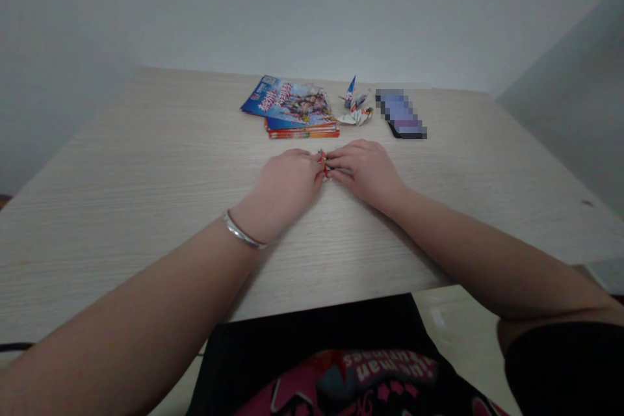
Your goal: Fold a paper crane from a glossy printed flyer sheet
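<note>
Between my two hands, low on the table, is a small piece of folded printed paper (pixel 324 166) in red, white and blue, mostly covered by fingers. My left hand (pixel 292 181), with a silver bangle at the wrist, is closed on its left side. From the right, my right hand (pixel 366 172) pinches the same paper, its fingertips almost meeting those of the left. Just beyond the hands lie folded paper cranes (pixel 357 104), one with a blue point sticking up and one whitish in front of it.
A stack of colourful printed leaflets (pixel 297 104) lies beyond my left hand. At the back right is a phone (pixel 402 115) with a blurred screen. The pale wooden table (pixel 146 162) meets a wall behind; its front edge runs by my lap.
</note>
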`<state>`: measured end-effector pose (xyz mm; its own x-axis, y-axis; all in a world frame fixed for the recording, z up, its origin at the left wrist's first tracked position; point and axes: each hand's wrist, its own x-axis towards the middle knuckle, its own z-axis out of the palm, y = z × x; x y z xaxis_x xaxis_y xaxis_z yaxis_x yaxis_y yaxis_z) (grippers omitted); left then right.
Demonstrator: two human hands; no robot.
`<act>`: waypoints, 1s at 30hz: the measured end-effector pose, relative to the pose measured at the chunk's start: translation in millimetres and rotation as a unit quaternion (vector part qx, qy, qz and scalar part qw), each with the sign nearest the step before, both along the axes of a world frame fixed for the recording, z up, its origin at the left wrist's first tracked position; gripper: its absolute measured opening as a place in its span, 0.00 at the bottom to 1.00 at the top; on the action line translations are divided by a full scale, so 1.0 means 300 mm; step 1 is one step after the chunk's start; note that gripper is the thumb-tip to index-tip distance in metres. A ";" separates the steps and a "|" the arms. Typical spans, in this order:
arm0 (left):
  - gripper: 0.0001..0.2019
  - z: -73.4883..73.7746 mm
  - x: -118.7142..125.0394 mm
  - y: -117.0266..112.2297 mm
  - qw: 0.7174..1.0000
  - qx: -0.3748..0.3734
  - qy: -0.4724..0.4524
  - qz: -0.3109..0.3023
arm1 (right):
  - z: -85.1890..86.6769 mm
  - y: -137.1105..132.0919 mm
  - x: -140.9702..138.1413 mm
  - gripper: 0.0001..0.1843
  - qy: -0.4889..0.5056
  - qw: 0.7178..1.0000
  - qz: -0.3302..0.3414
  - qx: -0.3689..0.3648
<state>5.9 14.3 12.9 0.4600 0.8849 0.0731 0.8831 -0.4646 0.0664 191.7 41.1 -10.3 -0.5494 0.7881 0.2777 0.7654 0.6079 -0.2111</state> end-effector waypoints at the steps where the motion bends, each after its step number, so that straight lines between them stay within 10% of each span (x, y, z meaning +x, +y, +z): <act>1: 0.17 0.001 0.003 -0.002 1.000 -0.002 0.001 0.008 | 0.000 0.001 0.000 0.11 0.003 1.000 0.003 -0.004; 17: 0.19 -0.076 -0.031 0.025 0.992 0.072 -0.095 -0.039 | -0.022 0.027 0.029 0.18 0.030 0.999 0.001 -0.018; 30: 0.22 -0.075 -0.042 0.035 0.992 -0.004 -0.116 0.042 | -0.010 0.003 0.026 0.20 0.010 1.000 0.008 -0.001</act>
<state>-6.5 24.6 -9.7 0.3551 0.9207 0.1620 0.8794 -0.3878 0.2763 199.6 41.9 -13.3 -0.5556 0.7804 0.2869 0.7514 0.6190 -0.2285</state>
